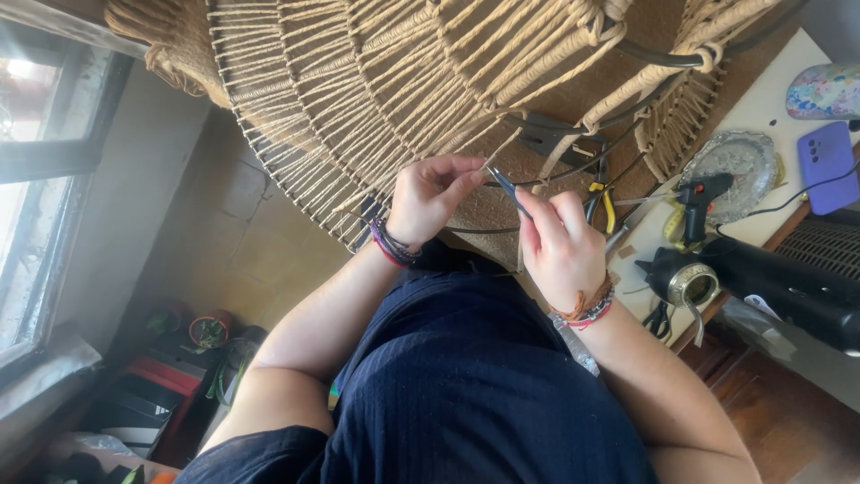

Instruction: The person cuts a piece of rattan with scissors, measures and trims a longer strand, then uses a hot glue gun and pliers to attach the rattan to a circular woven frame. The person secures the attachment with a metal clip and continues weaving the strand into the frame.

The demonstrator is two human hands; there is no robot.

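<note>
Both hands work close together at the lower rim of a large round woven frame (394, 81) of tan cord on dark wire, tilted above the lap. Left hand (428, 195) has its fingers pinched shut on a strand of cord (498, 151). Right hand (560, 244) is closed around thin metal pliers (506, 186), their tips touching the same strand. On the tabletop (761, 108) to the right lie a black glue gun (697, 202), a silver tray (739, 161) and a purple phone (826, 154).
</note>
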